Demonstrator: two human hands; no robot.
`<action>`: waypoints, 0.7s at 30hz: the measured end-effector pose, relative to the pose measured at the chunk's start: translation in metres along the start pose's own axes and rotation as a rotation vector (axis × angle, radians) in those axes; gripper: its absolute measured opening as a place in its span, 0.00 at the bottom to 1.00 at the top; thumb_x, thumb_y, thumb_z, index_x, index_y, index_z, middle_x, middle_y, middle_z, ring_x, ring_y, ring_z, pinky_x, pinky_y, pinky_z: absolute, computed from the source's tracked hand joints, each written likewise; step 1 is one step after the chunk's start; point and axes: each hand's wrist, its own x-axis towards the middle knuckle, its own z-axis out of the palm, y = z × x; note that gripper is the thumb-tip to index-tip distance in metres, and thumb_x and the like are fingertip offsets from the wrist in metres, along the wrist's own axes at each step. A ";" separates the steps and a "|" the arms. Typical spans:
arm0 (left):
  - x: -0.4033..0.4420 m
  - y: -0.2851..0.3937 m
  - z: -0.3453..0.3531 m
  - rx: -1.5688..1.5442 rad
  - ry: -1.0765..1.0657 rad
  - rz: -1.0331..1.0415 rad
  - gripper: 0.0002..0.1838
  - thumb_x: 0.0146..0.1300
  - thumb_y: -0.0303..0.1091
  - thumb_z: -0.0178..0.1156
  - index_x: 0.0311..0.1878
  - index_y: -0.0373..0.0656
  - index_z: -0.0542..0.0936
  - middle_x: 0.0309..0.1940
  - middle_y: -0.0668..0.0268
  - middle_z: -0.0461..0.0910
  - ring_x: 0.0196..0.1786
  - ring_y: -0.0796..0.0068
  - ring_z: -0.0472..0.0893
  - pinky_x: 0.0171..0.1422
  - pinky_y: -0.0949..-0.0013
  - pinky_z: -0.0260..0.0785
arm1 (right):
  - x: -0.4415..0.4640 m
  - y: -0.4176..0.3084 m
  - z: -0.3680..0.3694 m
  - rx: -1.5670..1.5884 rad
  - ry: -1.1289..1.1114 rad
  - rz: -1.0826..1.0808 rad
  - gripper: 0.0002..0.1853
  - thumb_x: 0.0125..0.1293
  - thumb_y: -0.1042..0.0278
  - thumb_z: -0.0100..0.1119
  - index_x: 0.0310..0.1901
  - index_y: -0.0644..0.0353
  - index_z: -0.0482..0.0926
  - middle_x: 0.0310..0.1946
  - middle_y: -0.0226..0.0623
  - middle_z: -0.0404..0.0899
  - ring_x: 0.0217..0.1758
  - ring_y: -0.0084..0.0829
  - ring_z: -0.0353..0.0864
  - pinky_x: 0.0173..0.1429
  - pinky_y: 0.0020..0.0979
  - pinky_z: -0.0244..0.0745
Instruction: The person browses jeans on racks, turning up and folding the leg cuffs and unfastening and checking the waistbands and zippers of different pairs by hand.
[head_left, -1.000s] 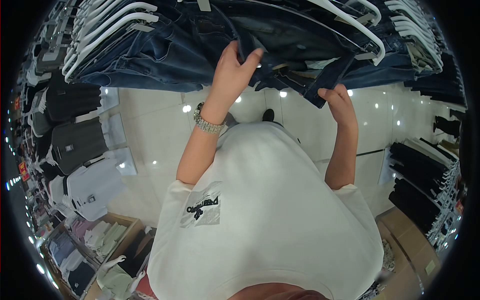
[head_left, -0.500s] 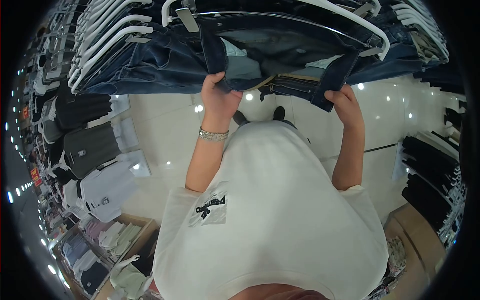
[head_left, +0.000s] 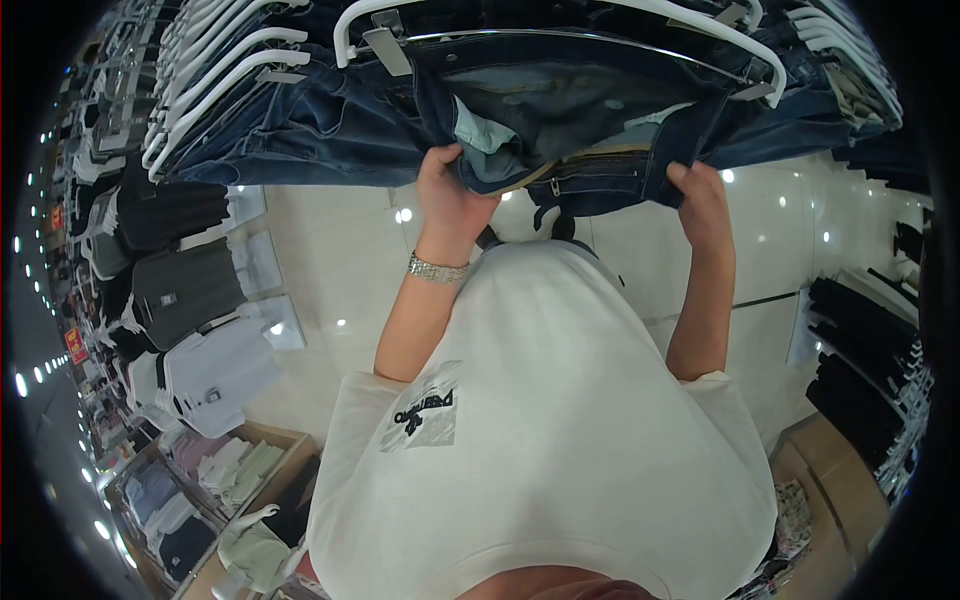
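A pair of dark blue jeans [head_left: 600, 188] hangs by its back waistband from a white hanger [head_left: 690, 22] with metal clips. The front of its waist is pulled toward me, fly undone, so the inside and the pale pocket linings show. My left hand [head_left: 455, 195], with a metal bracelet or watch [head_left: 437, 269] on the wrist, is closed on the left front edge of the waistband. At the right front edge, my right hand [head_left: 702, 200] pinches the waistband between thumb and fingers. The zipper pull [head_left: 556, 186] dangles between the two hands.
More jeans [head_left: 300, 125] on white hangers crowd the rail on both sides. Dark and white garments [head_left: 215, 375] hang at the left, above a wooden bin [head_left: 290, 440] of folded clothes. Black clothes [head_left: 860, 330] hang at the right. Pale floor tiles [head_left: 340, 260] lie below.
The open front of the jeans has shifted, and its right end now sits slightly higher. My left hand has moved a little to the right; both hands keep their hold.
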 end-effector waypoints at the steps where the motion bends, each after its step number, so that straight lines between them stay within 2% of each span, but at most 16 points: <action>1: -0.002 -0.002 0.006 -0.028 0.019 -0.020 0.23 0.60 0.39 0.49 0.57 0.42 0.77 0.57 0.60 0.80 0.60 0.57 0.78 0.66 0.51 0.71 | 0.000 -0.005 -0.002 0.025 -0.083 -0.177 0.15 0.68 0.62 0.54 0.28 0.62 0.77 0.29 0.32 0.78 0.33 0.21 0.72 0.41 0.25 0.66; 3: -0.001 -0.006 0.010 -0.050 0.032 -0.038 0.23 0.62 0.41 0.48 0.57 0.43 0.77 0.57 0.60 0.79 0.61 0.57 0.78 0.67 0.50 0.69 | 0.001 -0.014 -0.006 0.079 -0.246 -0.530 0.19 0.72 0.61 0.48 0.24 0.61 0.72 0.28 0.39 0.76 0.31 0.25 0.72 0.40 0.27 0.67; 4: 0.001 -0.007 0.010 -0.042 0.026 -0.039 0.23 0.64 0.42 0.47 0.58 0.44 0.77 0.58 0.60 0.79 0.62 0.57 0.77 0.67 0.50 0.69 | -0.010 -0.037 0.010 0.204 -0.326 -0.524 0.22 0.74 0.56 0.45 0.20 0.54 0.65 0.22 0.37 0.69 0.31 0.30 0.71 0.37 0.31 0.71; 6: 0.002 -0.009 0.014 -0.015 -0.002 -0.046 0.24 0.66 0.46 0.45 0.59 0.45 0.77 0.59 0.60 0.78 0.63 0.57 0.76 0.69 0.50 0.67 | -0.016 -0.054 0.033 0.358 -0.533 -0.590 0.20 0.75 0.60 0.44 0.25 0.60 0.73 0.28 0.43 0.77 0.35 0.32 0.76 0.37 0.32 0.74; 7: 0.001 -0.011 0.017 0.003 -0.026 -0.051 0.25 0.68 0.49 0.44 0.60 0.45 0.76 0.60 0.60 0.77 0.64 0.56 0.75 0.70 0.50 0.66 | -0.017 -0.059 0.048 0.191 -0.529 -0.576 0.19 0.75 0.62 0.44 0.30 0.64 0.76 0.33 0.46 0.79 0.38 0.35 0.78 0.41 0.33 0.75; 8: 0.001 -0.012 0.021 0.021 -0.053 -0.057 0.26 0.69 0.51 0.43 0.61 0.46 0.76 0.61 0.59 0.77 0.65 0.56 0.75 0.71 0.50 0.66 | -0.014 -0.063 0.065 0.024 -0.521 -0.559 0.18 0.76 0.64 0.43 0.36 0.68 0.80 0.38 0.49 0.82 0.42 0.37 0.81 0.46 0.33 0.77; 9: 0.000 -0.014 0.023 0.047 -0.090 -0.057 0.28 0.70 0.53 0.43 0.62 0.46 0.75 0.62 0.59 0.76 0.66 0.56 0.74 0.71 0.50 0.65 | -0.010 -0.068 0.081 -0.129 -0.542 -0.458 0.17 0.75 0.67 0.45 0.47 0.72 0.81 0.49 0.47 0.83 0.52 0.35 0.81 0.57 0.33 0.75; 10: -0.001 -0.014 0.024 0.070 -0.127 -0.056 0.29 0.70 0.55 0.42 0.64 0.46 0.74 0.63 0.59 0.75 0.66 0.56 0.74 0.71 0.49 0.65 | 0.003 -0.053 0.101 -0.065 -0.569 -0.285 0.15 0.75 0.67 0.49 0.51 0.69 0.80 0.50 0.40 0.82 0.55 0.29 0.80 0.63 0.29 0.71; 11: -0.001 -0.014 0.025 0.091 -0.162 -0.051 0.30 0.71 0.58 0.41 0.65 0.47 0.73 0.64 0.59 0.74 0.67 0.56 0.73 0.72 0.49 0.64 | 0.021 -0.028 0.112 -0.130 -0.568 -0.252 0.15 0.74 0.68 0.50 0.54 0.67 0.80 0.52 0.37 0.82 0.56 0.26 0.78 0.64 0.28 0.69; 12: 0.000 -0.014 0.020 0.165 -0.128 -0.026 0.33 0.71 0.61 0.40 0.68 0.47 0.70 0.67 0.58 0.71 0.70 0.55 0.70 0.75 0.48 0.61 | 0.034 -0.016 0.118 -0.207 -0.602 -0.166 0.18 0.74 0.61 0.54 0.55 0.65 0.80 0.51 0.36 0.82 0.55 0.26 0.78 0.63 0.26 0.69; 15: 0.000 -0.007 0.014 0.030 -0.163 -0.111 0.34 0.70 0.61 0.41 0.70 0.47 0.69 0.69 0.57 0.69 0.72 0.54 0.67 0.76 0.47 0.58 | 0.056 0.004 0.131 -0.098 -0.629 0.165 0.22 0.73 0.53 0.56 0.55 0.65 0.81 0.50 0.36 0.82 0.55 0.25 0.78 0.61 0.24 0.70; 18: 0.002 -0.004 0.016 0.105 -0.096 -0.101 0.35 0.70 0.61 0.41 0.71 0.47 0.67 0.70 0.58 0.67 0.74 0.54 0.65 0.78 0.46 0.55 | 0.062 0.010 0.132 -0.034 -0.654 0.235 0.25 0.71 0.48 0.58 0.52 0.65 0.83 0.46 0.35 0.83 0.51 0.24 0.78 0.57 0.23 0.71; 21: 0.007 -0.001 0.001 -0.091 -0.242 -0.204 0.34 0.69 0.59 0.43 0.71 0.47 0.68 0.71 0.57 0.67 0.74 0.54 0.65 0.78 0.46 0.55 | 0.068 0.011 0.129 -0.049 -0.726 0.155 0.22 0.72 0.50 0.58 0.48 0.66 0.84 0.42 0.32 0.84 0.46 0.21 0.78 0.53 0.23 0.72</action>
